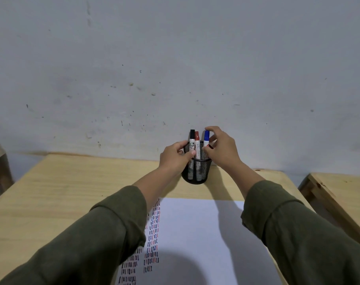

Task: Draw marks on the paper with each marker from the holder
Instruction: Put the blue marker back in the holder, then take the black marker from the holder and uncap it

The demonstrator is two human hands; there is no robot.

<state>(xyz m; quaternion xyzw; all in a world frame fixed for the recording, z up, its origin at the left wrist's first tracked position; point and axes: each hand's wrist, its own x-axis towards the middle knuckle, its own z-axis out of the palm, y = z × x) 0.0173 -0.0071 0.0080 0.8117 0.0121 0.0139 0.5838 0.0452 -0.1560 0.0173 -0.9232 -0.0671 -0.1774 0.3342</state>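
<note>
Black mesh holder [196,171] stands at the table's [72,182] far edge, steadied by the left hand [176,157]; the right hand [220,149] pinches the blue marker [206,138]. The paper [195,233] already carries rows of dashes along its left side (much stays blank).

Holder [196,171]: black wire mesh, likely metal, matt. Markers [197,147]: smooth plastic barrels, slight sheen. Table [72,182]: pale wood, visible grain, matt. Paper [195,233]: white, smooth, matt. Sleeves [97,239]: olive cloth, soft, creased. Wall [175,58]: matt paint, scuffed and speckled.
</note>
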